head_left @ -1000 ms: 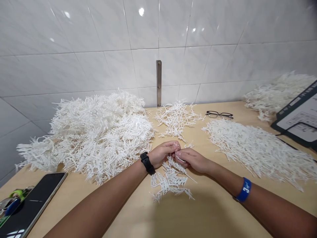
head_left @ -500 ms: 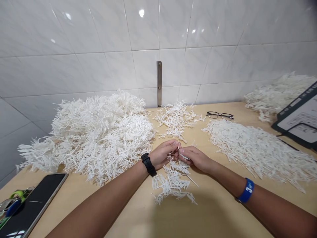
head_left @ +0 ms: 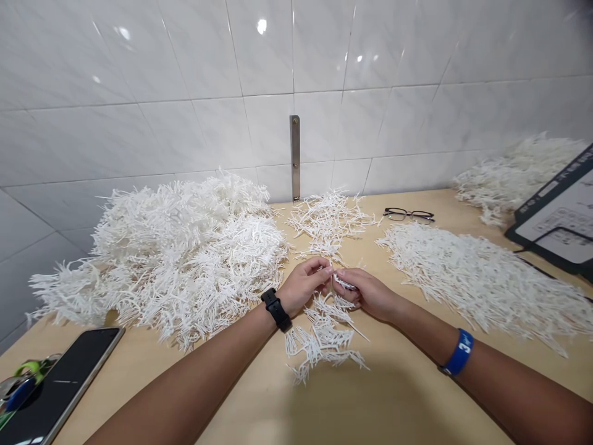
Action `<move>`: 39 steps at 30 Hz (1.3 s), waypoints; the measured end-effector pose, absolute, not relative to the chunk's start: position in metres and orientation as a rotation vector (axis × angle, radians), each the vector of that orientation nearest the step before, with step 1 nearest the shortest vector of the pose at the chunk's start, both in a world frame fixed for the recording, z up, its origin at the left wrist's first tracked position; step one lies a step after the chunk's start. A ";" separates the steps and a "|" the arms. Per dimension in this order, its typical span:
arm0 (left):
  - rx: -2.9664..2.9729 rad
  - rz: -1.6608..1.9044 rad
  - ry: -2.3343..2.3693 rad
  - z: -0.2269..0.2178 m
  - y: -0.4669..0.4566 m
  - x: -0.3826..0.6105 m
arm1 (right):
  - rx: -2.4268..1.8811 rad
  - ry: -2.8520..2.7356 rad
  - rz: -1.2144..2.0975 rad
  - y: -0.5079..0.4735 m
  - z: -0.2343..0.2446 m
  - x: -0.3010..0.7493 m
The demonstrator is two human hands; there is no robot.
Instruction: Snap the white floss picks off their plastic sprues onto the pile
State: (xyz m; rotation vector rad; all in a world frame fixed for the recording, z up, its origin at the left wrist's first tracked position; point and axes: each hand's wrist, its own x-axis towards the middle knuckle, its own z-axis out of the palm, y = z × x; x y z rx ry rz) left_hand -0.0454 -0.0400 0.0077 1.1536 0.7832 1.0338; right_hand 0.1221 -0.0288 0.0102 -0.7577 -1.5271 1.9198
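My left hand [head_left: 303, 284] and my right hand [head_left: 365, 290] meet fingertip to fingertip over the middle of the wooden table [head_left: 393, 395]. Both pinch a branched white plastic strip [head_left: 343, 282], the right hand closed round thin white pieces. A black watch [head_left: 277, 309] is on my left wrist, a blue band [head_left: 458, 352] on my right. Just below the hands lies a small cluster of white branched strips [head_left: 324, 337].
A big heap of white strips [head_left: 180, 247] fills the left. A small heap [head_left: 328, 219] lies behind the hands, a flat spread of loose pieces [head_left: 472, 278] to the right, another heap [head_left: 514, 173] far right. Glasses [head_left: 408, 214], a dark clipboard [head_left: 556, 222] and a phone [head_left: 65, 377] lie around.
Both hands have shifted slightly away from me, still pinched together on the white strip. The piles lie as before.
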 end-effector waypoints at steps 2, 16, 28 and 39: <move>1.150 1.042 0.782 0.006 -0.040 -0.046 | -0.800 -1.482 1.969 -0.029 0.013 0.123; 1.127 0.953 0.717 0.009 -0.041 -0.048 | -0.847 -1.724 1.674 -0.031 0.011 0.119; 1.317 0.859 0.877 0.017 -0.044 -0.042 | -0.800 -1.908 1.462 -0.037 0.009 0.117; 1.426 1.145 1.161 0.015 -0.049 -0.036 | -1.047 -1.998 1.100 -0.035 0.005 0.115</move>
